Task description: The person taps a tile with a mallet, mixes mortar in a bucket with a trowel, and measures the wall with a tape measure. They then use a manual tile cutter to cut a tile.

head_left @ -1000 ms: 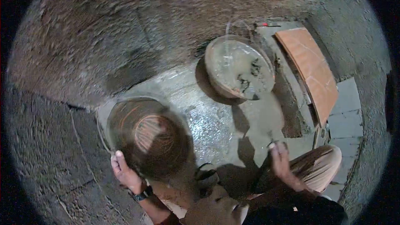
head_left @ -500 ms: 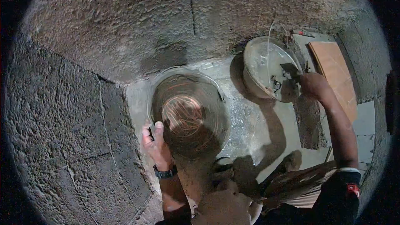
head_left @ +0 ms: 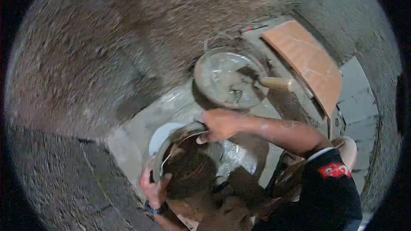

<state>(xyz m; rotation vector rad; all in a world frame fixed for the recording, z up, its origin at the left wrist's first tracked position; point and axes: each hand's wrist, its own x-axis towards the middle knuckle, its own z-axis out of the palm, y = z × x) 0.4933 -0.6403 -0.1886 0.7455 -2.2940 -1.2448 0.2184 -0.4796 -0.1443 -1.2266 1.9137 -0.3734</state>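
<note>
The bucket [head_left: 184, 167] lies tipped on the wet floor [head_left: 180, 98], near the pan [head_left: 222, 77], on the person's side of it. The left hand [head_left: 154, 188] curls round its lower rim and the right hand [head_left: 218, 125] clamps the upper rim. Tilted like this, the bucket could slide on the wet floor and spill. A trowel [head_left: 276, 82] rests in the pan. The red sleeve patch [head_left: 334, 170] is unreadable.

Round bucket [head_left: 188, 169], dark inside, tilted steeply on the wet floor [head_left: 180, 102].

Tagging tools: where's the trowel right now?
Head view, upper centre-right: the trowel lies in the mortar pan, its handle sticking out over the rim toward the orange tile, just beyond the tilted bucket.
</note>
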